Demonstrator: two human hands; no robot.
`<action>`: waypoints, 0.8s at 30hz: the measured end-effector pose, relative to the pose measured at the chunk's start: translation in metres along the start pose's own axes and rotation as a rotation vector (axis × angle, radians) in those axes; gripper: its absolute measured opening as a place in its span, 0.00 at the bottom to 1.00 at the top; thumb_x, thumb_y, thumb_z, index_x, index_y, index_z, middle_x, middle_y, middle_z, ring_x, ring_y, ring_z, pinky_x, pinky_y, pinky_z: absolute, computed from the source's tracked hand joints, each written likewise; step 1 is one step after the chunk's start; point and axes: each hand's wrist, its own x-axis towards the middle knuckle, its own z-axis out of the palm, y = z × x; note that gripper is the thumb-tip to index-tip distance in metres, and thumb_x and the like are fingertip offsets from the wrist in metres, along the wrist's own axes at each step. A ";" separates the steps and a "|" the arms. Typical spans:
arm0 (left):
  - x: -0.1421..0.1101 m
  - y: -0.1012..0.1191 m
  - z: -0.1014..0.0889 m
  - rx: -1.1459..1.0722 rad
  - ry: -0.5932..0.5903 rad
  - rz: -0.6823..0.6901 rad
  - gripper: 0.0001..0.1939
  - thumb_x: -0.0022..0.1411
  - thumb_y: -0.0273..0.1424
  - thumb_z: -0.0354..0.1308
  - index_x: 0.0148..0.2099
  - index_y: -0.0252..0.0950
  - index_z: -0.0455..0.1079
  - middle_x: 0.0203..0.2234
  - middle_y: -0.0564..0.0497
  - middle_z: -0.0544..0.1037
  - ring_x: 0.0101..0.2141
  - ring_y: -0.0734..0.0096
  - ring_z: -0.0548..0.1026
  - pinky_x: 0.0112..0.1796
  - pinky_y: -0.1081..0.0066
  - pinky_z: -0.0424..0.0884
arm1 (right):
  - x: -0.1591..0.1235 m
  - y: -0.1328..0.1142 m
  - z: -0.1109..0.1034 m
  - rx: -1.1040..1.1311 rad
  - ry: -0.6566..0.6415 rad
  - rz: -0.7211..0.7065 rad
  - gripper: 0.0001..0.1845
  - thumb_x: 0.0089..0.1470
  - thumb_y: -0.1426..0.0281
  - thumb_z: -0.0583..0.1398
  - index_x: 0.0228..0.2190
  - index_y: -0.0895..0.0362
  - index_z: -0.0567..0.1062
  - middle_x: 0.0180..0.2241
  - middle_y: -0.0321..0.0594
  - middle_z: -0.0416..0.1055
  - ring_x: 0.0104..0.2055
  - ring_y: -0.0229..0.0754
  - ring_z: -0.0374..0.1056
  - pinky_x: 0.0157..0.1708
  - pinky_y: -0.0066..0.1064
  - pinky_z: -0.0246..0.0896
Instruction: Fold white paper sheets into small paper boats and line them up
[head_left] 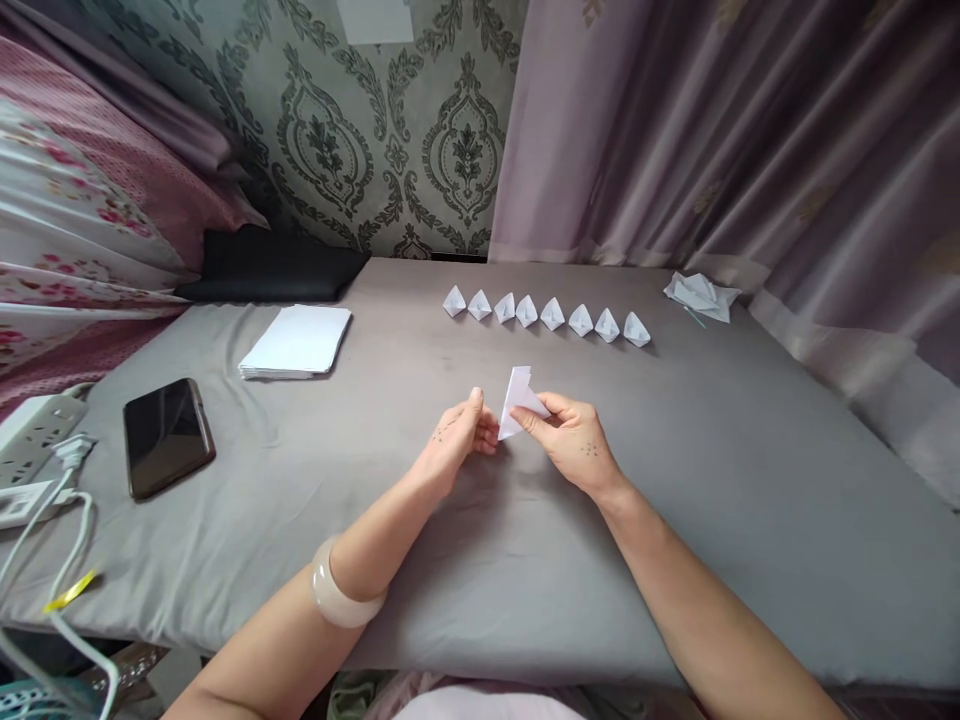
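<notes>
A small folded piece of white paper point(519, 396) is held above the grey cloth-covered table point(720, 480), near its middle. My right hand point(571, 438) pinches the paper's lower right side between thumb and fingers. My left hand point(454, 438) is closed at the paper's lower left edge, its fingers curled toward it; whether it grips the paper is hard to tell. Behind the hands stands a row of several small folded white paper boats point(544, 314).
A stack of white paper sheets point(297, 342) lies at the back left, with a black pad point(274, 265) behind it. A dark phone point(166, 435) lies at the left, beside a white power strip with cables point(37, 450). Crumpled paper scraps point(700, 294) sit at the back right by the curtain.
</notes>
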 end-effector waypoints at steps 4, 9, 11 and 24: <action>0.000 0.005 0.003 -0.011 0.108 0.246 0.17 0.56 0.45 0.62 0.37 0.35 0.73 0.34 0.50 0.75 0.36 0.72 0.71 0.40 0.72 0.67 | -0.002 0.001 0.004 -0.011 -0.058 0.076 0.13 0.50 0.60 0.62 0.28 0.57 0.77 0.24 0.33 0.70 0.26 0.37 0.63 0.27 0.28 0.56; 0.000 0.006 0.004 -0.087 0.104 0.268 0.12 0.51 0.39 0.67 0.34 0.36 0.77 0.30 0.51 0.77 0.32 0.74 0.70 0.37 0.72 0.66 | -0.006 0.004 0.012 -0.049 -0.110 0.086 0.11 0.51 0.61 0.62 0.33 0.56 0.75 0.28 0.35 0.73 0.29 0.38 0.67 0.30 0.29 0.61; 0.001 0.005 0.002 -0.088 0.126 0.229 0.12 0.50 0.39 0.67 0.33 0.36 0.78 0.28 0.51 0.78 0.30 0.75 0.70 0.34 0.73 0.65 | -0.007 0.005 0.014 -0.105 0.012 -0.020 0.15 0.51 0.61 0.62 0.40 0.54 0.73 0.33 0.37 0.74 0.32 0.40 0.70 0.35 0.31 0.64; -0.004 0.003 0.008 -0.114 0.035 0.129 0.15 0.52 0.41 0.66 0.38 0.36 0.80 0.32 0.48 0.80 0.34 0.70 0.76 0.36 0.72 0.73 | -0.011 0.012 0.020 -0.412 0.191 -0.402 0.14 0.61 0.69 0.53 0.46 0.50 0.74 0.39 0.42 0.73 0.41 0.43 0.70 0.42 0.34 0.66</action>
